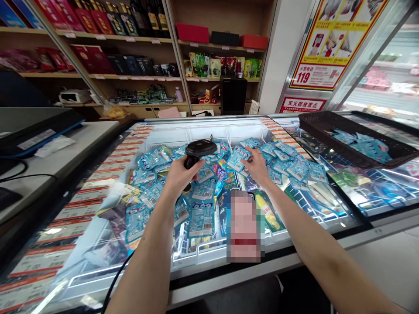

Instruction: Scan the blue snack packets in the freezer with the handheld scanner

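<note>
My left hand point(182, 176) is closed round the handle of a black barcode scanner point(201, 147), its head tilted over the glass top of a freezer. Between the fingers of my right hand point(257, 165) is a blue snack packet point(238, 158), pinched at its right edge. Many similar blue packets point(203, 189) lie spread on the glass under and left of the scanner. Another heap of blue packets point(288, 161) is to the right of my right hand. Nearer to me, a blurred-out pink rectangular object point(245, 226) rests at the front of the glass.
A dark brown basket point(369, 152) with several blue packets stands on the right. Price labels point(72, 231) line the freezer's left side. On the far left is a counter point(94, 135) with a monitor. Shelves point(131, 37) of boxes and bottles rise behind.
</note>
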The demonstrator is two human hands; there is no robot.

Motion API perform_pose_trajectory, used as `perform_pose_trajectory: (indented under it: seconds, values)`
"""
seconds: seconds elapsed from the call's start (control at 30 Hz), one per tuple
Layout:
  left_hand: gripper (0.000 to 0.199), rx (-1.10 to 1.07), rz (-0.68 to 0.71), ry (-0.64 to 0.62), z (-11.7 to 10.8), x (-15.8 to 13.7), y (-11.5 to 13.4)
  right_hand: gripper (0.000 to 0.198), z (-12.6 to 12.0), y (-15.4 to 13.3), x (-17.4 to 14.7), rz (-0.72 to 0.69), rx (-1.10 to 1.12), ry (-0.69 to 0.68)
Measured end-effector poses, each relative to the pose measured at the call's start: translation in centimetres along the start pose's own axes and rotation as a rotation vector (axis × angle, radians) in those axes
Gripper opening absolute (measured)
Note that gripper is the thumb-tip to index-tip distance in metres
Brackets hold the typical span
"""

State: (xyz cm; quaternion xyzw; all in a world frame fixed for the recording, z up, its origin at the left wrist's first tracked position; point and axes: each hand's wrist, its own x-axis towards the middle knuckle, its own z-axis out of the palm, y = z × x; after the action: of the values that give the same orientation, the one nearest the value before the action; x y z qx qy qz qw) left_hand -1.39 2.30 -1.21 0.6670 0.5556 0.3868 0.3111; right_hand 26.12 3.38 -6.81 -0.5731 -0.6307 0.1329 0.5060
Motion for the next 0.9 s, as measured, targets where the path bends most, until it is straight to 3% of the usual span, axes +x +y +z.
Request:
perform_pose_trajectory:
  seconds: [0.13, 0.43, 0.73, 0.9]
  values:
    - [0.043, 0.002, 0.007, 0.006, 0.0, 0.0, -0.1, 0.044, 0.0, 0.5, 0.4, 0.109, 0.243, 0.009]
    - [0.044, 0.010, 0.000, 0.002, 0.0, 0.0, 0.1, 0.036, 0.2, 1.5, 0.7, 0.143, 0.603, 0.094]
    - [0.044, 0.021, -0.002, -0.031, -0.1, -0.2, 0.4, 0.038, -0.3, 1.6, 1.3, 0.313, 0.838, 0.145]
    - [0.041, -0.025, 0.002, -0.055, -0.2, -0.5, 0.9, 0.038, -0.6, 1.5, 1.3, 0.288, 0.808, 0.168]
